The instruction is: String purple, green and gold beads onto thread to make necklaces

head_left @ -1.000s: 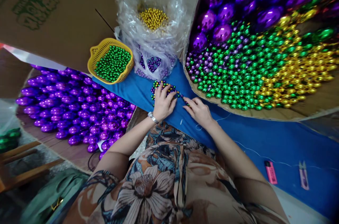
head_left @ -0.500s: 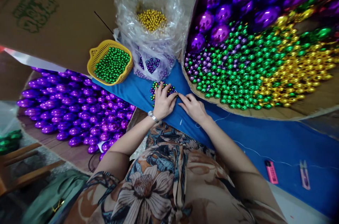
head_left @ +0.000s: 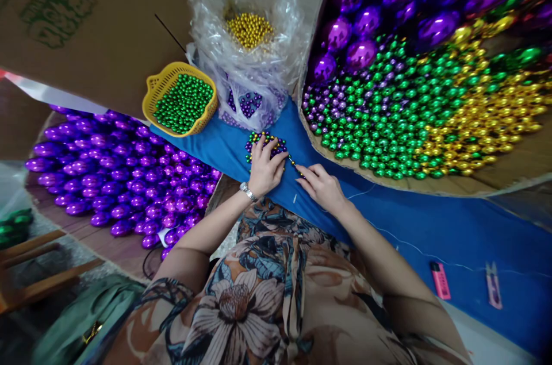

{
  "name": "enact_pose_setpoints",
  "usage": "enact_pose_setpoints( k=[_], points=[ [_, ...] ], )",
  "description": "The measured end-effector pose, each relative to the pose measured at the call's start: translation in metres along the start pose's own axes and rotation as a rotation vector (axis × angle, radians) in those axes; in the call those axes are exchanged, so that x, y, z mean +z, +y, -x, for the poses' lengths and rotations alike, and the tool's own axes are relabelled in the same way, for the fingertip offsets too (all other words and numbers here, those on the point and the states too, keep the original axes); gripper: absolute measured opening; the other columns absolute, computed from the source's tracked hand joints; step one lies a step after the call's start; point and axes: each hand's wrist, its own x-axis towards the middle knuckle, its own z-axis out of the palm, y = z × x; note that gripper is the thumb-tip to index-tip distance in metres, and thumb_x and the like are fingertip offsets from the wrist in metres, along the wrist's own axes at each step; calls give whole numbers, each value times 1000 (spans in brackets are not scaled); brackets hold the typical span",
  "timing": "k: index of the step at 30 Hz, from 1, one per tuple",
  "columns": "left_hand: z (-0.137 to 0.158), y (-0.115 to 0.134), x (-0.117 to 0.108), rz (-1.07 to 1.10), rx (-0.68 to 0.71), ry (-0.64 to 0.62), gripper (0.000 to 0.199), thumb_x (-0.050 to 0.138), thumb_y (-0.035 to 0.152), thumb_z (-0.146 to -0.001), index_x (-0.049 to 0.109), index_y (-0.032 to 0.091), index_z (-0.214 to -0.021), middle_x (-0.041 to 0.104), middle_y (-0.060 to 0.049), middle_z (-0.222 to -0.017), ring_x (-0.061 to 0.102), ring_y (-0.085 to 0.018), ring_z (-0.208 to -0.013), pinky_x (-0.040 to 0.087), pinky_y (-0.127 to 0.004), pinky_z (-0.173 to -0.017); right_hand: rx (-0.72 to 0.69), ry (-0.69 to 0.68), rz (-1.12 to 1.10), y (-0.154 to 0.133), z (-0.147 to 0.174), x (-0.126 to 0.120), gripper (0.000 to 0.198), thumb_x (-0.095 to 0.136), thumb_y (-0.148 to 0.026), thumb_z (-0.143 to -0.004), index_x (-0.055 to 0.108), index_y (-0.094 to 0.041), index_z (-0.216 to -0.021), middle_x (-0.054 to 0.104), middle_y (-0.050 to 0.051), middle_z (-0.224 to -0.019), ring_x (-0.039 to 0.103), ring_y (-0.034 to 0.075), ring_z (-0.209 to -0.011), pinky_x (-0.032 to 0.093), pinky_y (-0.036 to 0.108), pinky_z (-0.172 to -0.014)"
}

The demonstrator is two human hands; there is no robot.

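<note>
Left hand (head_left: 264, 172) spread atop multicoloured beadwork (head_left: 280, 146) — right hand (head_left: 322, 186) in a pinch on a beaded strand (head_left: 293, 162)

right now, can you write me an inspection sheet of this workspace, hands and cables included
Surface: blue cloth, slightly creased
Things: bead bundle, bead strand, yellow basket of green beads, plastic bag of gold beads
Clutter: pink lighter and snips, lying apart
Hands: left hand over bead bundle; right hand pinching bead strand
Cables: thin dark cord beside large purple beads; pale thread across the cloth
Surroundings: cardboard boxes, wooden frame, green fabric
</note>
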Motion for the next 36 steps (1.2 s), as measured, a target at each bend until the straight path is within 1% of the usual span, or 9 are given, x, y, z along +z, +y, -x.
enact_pose_setpoints(
  k=[6,12,17,21,25,31,34,36],
  points=[
    [2,0,1,-24,37,-6,25,52,28,-91,70,28,-109,49,-9,-141,24,-34,-145,23,-63,-114,34,-46,43,-2,-1,-1,49,31,-48,-101,56,-26,-136,61,8,-105,61,13,-79,47,22,-63],
    [4,3,0,-11,37,-34,25,52,30,-91,70,29,-108,49,-8,-141,25,-34,-145,23,-64,-113,62,-89,167,-6,-10,3,54,28,-53,-100,47,-28,-144,58,10,-114,62,14,-78,44,23,-56],
    [1,-3,-6,7,0,4,25,50,33,-93,68,24,-107,53,-10,-137,28,-33,-143,28,-60,-114,44,-50,138,-3,-15,4,52,29,-52,-100,53,-28,-139,61,9,-111,62,13,-79,43,22,-59],
    [-2,-7,-7,-18,-29,42,27,50,34,-93,67,22,-111,55,-11,-134,31,-33,-142,29,-59,-113,36,-43,133,-1,-18,3,51,30,-52,-100,54,-28,-139,62,9,-111,62,13,-80,42,22,-59],
    [-5,-6,-5,-49,-9,34,30,49,32,-93,66,23,-117,51,-12,-138,28,-34,-143,27,-61,-113,48,-63,144,-2,-22,2,52,30,-52,-100,55,-27,-138,63,9,-111,63,14,-79,41,22,-58],
    [-8,-4,-4,-52,-32,1,28,51,33,-92,67,24,-114,49,-11,-140,27,-35,-143,25,-62,-114,49,-92,189,-5,-29,3,52,28,-53,-100,50,-30,-141,62,10,-113,63,15,-78,40,23,-56],
    [-9,-5,-2,-52,-28,7,26,53,31,-91,68,24,-111,50,-11,-140,28,-35,-142,26,-60,-114,54,-72,237,-5,-33,6,55,25,-54,-100,48,-29,-143,63,10,-112,63,14,-73,38,24,-55],
    [-9,-6,-2,-48,-21,21,24,54,30,-91,69,23,-109,50,-10,-139,28,-35,-142,26,-60,-114,45,-31,255,-4,-35,10,56,26,-55,-100,49,-27,-142,64,10,-110,63,13,-71,37,24,-54]
  ],
)
